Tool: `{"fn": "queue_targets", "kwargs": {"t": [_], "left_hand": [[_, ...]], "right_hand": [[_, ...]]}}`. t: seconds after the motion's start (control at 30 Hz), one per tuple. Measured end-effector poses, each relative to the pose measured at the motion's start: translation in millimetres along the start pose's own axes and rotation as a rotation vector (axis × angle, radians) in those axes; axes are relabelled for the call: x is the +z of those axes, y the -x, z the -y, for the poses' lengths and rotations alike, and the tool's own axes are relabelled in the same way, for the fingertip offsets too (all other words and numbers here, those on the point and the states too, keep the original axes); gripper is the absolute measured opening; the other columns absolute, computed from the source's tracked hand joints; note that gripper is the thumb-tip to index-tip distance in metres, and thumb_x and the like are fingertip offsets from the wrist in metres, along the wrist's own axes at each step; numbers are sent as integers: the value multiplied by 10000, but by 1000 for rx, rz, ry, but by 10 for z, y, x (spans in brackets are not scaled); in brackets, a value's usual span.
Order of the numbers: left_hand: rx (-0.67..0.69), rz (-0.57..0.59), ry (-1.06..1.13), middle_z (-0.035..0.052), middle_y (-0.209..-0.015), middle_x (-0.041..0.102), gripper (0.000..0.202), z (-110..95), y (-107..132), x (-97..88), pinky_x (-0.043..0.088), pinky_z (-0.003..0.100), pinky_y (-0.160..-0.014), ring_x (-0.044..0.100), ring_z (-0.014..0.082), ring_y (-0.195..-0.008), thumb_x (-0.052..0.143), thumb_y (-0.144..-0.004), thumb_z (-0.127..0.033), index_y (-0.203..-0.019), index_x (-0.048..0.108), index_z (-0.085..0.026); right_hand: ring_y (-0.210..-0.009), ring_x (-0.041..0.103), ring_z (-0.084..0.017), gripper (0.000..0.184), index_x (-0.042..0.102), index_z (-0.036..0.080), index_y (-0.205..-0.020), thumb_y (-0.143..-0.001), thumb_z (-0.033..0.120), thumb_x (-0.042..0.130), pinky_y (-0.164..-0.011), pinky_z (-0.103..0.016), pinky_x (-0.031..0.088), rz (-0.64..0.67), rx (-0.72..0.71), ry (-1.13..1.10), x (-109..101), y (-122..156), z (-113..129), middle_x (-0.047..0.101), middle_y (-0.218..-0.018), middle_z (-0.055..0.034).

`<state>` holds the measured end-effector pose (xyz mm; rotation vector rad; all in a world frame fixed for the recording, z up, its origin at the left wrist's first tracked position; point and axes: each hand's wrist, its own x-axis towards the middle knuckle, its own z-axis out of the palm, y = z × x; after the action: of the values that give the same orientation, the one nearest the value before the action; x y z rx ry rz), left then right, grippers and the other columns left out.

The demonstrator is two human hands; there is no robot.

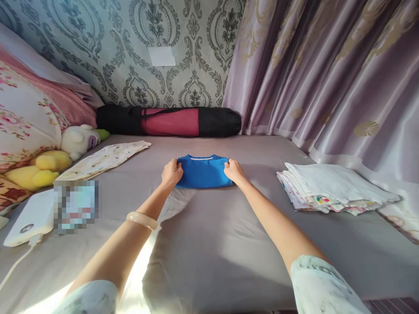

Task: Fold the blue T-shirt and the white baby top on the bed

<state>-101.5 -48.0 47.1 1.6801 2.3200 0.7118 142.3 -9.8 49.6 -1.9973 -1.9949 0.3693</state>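
A blue shirt (205, 172), folded into a short wide shape, is in front of me over the middle of the bed, its neckline at the far edge. My left hand (172, 172) grips its left end with the fingers curled. At the opposite end my right hand (234, 171) pinches the cloth near the shoulder. Both arms reach straight forward, with a pale bangle (142, 220) on the left forearm. Whether the shirt rests fully on the sheet or is slightly raised, I cannot tell.
Folded white clothes (337, 187) are stacked at right. A patterned cloth (108, 159), plush toys (80, 141) and a white power bank (31, 216) with a cable lie at left. Along the wall stretches a black and red rolled bag (170, 121). Curtains (314, 65) hang at right above the grey sheet (229, 253).
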Motion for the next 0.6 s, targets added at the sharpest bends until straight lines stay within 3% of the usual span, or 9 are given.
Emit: {"fn": "queue_targets", "kwargs": {"t": [0.27, 0.6], "left_hand": [[-25, 30, -82, 199, -1146, 630, 363, -179, -166, 51, 487, 422, -777, 631, 323, -1020, 281, -949, -298, -1180, 537, -185], [8, 13, -217, 205, -1125, 620, 389, -92, -372, 294, 488, 402, -761, 658, 303, -957, 206, -971, -303, -1183, 503, -170]], "right_hand": [[-1047, 641, -302, 347, 558, 129, -1182, -968, 246, 311, -839, -416, 508, 6, 85, -32, 67, -226, 151, 651, -1126, -203], [-1014, 660, -311, 378, 509, 102, -1208, -1004, 259, 231, -865, -441, 476, -67, 11, 77, 215, -422, 141, 680, -1044, -229]]}}
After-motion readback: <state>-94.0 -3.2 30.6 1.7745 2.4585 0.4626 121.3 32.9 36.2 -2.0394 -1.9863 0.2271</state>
